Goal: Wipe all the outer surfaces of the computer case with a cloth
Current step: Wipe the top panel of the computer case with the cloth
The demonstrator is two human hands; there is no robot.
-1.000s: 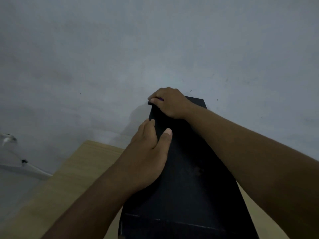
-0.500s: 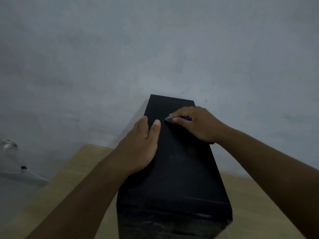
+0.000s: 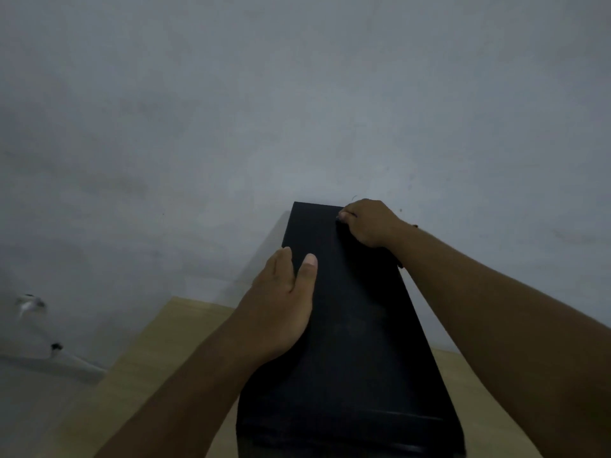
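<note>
Brace the black box-shaped computer case (image 3: 347, 325), upright on the pale wooden worktop (image 3: 158, 358) under both hands, with flat, uncurled left hand (image 3: 281, 305), and draw the dark, barely visible cloth (image 3: 350, 234) gripped in curled right hand (image 3: 370, 223) at the far corner nearward in overlapping strokes.

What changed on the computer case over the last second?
The right hand, curled on a mostly hidden cloth, swept from the top panel's far left corner back to the middle, then out to the far right corner. The left hand stayed flat on the left edge, and the computer case stayed on the wooden table.
</note>
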